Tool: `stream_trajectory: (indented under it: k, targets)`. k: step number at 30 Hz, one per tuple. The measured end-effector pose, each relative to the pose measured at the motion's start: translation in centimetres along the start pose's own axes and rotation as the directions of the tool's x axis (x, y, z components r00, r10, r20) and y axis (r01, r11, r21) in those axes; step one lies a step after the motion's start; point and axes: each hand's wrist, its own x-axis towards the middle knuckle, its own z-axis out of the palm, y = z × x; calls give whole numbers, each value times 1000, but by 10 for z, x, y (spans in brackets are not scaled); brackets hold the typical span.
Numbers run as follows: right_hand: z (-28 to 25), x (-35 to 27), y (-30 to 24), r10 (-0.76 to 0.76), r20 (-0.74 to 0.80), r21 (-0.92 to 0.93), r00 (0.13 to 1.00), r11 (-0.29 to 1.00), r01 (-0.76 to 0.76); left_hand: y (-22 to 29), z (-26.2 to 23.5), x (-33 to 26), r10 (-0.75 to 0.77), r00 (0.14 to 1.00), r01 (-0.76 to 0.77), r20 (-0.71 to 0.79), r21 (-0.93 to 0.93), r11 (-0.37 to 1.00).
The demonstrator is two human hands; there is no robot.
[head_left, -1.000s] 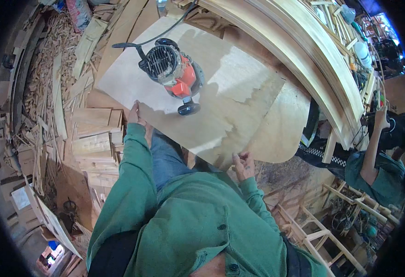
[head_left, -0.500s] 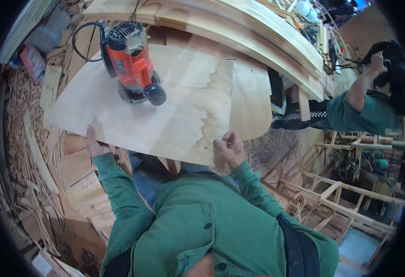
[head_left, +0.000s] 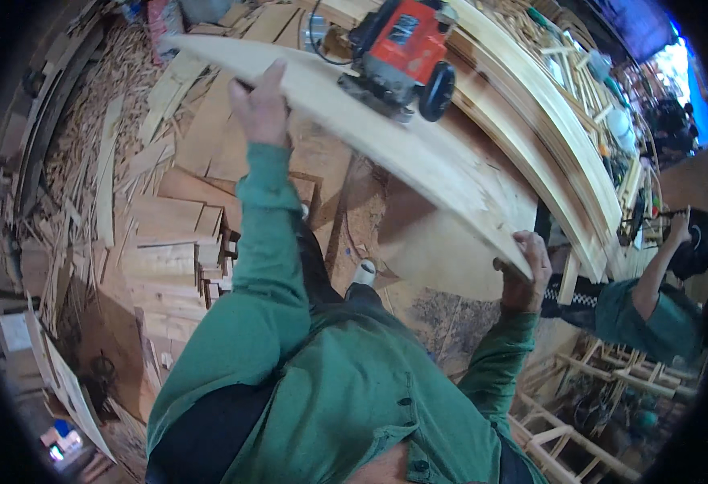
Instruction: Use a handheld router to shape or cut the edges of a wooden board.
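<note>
A thin, pale plywood sheet [head_left: 354,133] slants across in front of me, its near edge raised. My left hand [head_left: 262,106] is closed on that edge toward the sheet's left end. At the other end, my right hand [head_left: 529,270] grips the right corner, fingers wrapped around it. A red and black router [head_left: 402,60] with a round black knob rises from behind the sheet's upper face; its base is partly hidden, so I cannot tell exactly what it rests on.
Long curved boards [head_left: 531,105] lie stacked beyond the sheet. Cut wood pieces [head_left: 168,266] are piled at left, near heaped offcuts [head_left: 120,89]. A co-worker in a green sleeve [head_left: 640,315] stands at right, above wooden frames [head_left: 580,444]. My shoe [head_left: 364,273] shows on the floor.
The sheet has gone from lying flat to tilted, near edge up. My left hand has risen with it, and my right hand now grips its right corner. The view has shifted.
</note>
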Motion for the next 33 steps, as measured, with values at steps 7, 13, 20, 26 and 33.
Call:
stream_trajectory:
  k: [7, 13, 20, 26, 33]
  targets:
    - [-16, 44, -29, -54, 125, 239, 991, 971, 23, 12, 74, 29, 841, 526, -647, 128, 702, 298]
    - [-86, 70, -67, -330, 99, -600, 939, 733, 321, 11, 105, 59, 593, 747, -655, 302, 487, 577]
    - [71, 73, -135, -686, 566, -723, 457, -147, 675, 32, 114, 67, 457, 765, -644, 454, 513, 568]
    - [123, 105, -125, -466, 494, -810, 734, 61, 583, 44, 131, 63, 202, 792, -606, 576, 702, 373]
    - [99, 118, -118, -526, 400, -826, 750, 147, 544, -14, 78, 41, 261, 899, -309, 352, 86, 947]
